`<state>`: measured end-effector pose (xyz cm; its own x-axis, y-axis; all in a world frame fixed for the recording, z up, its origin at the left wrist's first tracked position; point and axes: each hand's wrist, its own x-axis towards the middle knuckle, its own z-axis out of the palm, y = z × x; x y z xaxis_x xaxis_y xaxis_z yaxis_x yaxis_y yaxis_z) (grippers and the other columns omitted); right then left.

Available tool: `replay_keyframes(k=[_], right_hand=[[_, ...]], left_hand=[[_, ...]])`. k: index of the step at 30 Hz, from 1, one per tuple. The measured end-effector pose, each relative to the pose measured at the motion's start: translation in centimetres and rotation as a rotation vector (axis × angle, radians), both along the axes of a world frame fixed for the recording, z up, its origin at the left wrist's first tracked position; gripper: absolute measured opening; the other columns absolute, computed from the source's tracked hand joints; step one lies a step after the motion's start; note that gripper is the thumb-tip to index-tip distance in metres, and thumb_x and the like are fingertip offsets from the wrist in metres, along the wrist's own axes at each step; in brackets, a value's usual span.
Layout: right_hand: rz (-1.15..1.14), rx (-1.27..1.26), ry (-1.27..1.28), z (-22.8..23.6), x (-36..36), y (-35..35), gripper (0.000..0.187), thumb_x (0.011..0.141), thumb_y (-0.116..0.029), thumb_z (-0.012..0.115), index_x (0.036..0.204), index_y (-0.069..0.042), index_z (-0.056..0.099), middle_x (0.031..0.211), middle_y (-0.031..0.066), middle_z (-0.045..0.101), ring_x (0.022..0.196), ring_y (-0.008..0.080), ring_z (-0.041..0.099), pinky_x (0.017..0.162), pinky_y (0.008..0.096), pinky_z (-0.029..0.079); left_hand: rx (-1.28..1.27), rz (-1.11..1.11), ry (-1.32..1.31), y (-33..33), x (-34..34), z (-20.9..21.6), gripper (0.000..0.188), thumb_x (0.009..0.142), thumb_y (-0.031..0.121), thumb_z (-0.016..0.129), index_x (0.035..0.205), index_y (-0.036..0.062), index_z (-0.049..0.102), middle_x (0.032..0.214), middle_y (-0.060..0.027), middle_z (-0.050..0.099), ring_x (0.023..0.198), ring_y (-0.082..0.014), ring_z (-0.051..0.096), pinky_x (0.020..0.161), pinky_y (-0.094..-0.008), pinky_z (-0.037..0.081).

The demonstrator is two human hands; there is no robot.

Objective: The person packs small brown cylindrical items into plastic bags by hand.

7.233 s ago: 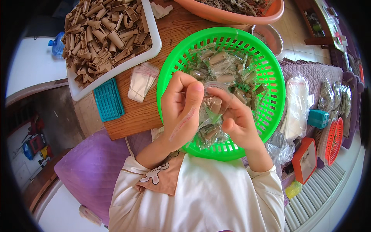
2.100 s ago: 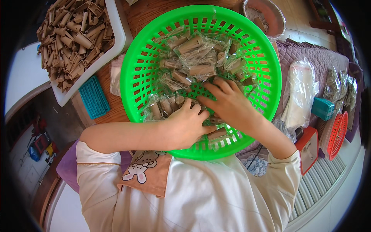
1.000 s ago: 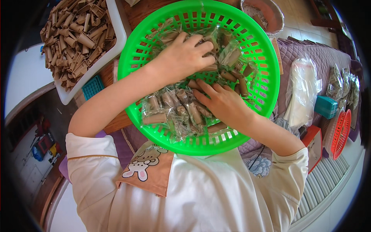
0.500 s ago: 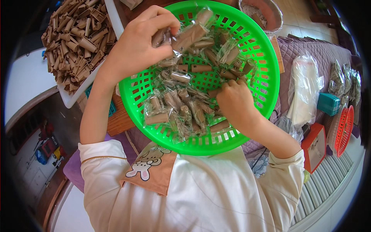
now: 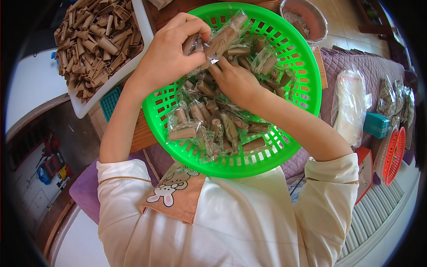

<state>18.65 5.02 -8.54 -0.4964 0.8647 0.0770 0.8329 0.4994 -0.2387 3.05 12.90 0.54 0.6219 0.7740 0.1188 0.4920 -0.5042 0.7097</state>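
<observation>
A green plastic basket [image 5: 311, 89] with slotted sides holds many brown, tube-like plastic pieces [image 5: 182, 132] in clear film. Over its far left part, my left hand [image 5: 171, 53] is closed around several film-wrapped brown pieces [image 5: 227, 35], which stick out to the right of the fingers. My right hand [image 5: 240, 86] reaches across the basket's middle, its fingertips up against the left hand's bundle. The fingers are bent together; what they hold, if anything, is hidden behind them and the film.
A white bin [image 5: 147, 31] heaped with bare brown pieces [image 5: 95, 49] stands far left. At the far right edge of the basket is a pinkish tub [image 5: 311, 22]. To the right lie clear bags [image 5: 349, 107], a teal box [image 5: 377, 124] and a red basket [image 5: 394, 155].
My right hand has moved left and away from me, from the basket's right side to the left hand's bundle. The left hand keeps its hold. The view has shifted slightly.
</observation>
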Motion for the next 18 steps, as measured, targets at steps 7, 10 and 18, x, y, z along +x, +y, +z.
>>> replay_keyframes(k=[7, 10, 18], right_hand=[[-0.031, -0.088, 0.12, -0.5, -0.5, 0.1, 0.042, 0.071, -0.021, 0.064, 0.105, -0.006, 0.044, 0.092, 0.0099, 0.046, 0.072, 0.0222, 0.059, 0.052, 0.0303, 0.051], [0.024, -0.063, 0.151, -1.3, -0.8, -0.2, 0.03, 0.074, -0.017, 0.059, 0.098, -0.005, 0.045, 0.087, 0.0105, 0.046, 0.058, 0.0219, 0.059, 0.045, 0.0308, 0.049], [-0.012, -0.056, 0.129, -0.4, -1.1, -1.1, 0.019, 0.074, -0.01, 0.054, 0.089, -0.003, 0.046, 0.082, 0.0113, 0.047, 0.049, 0.0213, 0.059, 0.04, 0.0305, 0.048]], left_hand=[[-0.026, -0.016, -0.041, -0.1, -0.1, -1.3, 0.022, 0.062, 0.007, 0.059, 0.083, 0.0039, 0.053, 0.086, -0.005, 0.049, 0.061, -0.0142, 0.047, 0.058, -0.0277, 0.04], [-0.007, 0.008, -0.081, 0.3, -0.2, -1.6, 0.023, 0.062, 0.008, 0.06, 0.084, 0.0044, 0.054, 0.087, -0.0047, 0.049, 0.062, -0.0143, 0.047, 0.06, -0.0272, 0.04], [-0.452, 0.088, -0.292, 1.5, -1.7, -1.2, 0.026, 0.071, 0.003, 0.059, 0.096, 0.0038, 0.051, 0.09, 0.0014, 0.052, 0.083, -0.0072, 0.048, 0.078, -0.0211, 0.037]])
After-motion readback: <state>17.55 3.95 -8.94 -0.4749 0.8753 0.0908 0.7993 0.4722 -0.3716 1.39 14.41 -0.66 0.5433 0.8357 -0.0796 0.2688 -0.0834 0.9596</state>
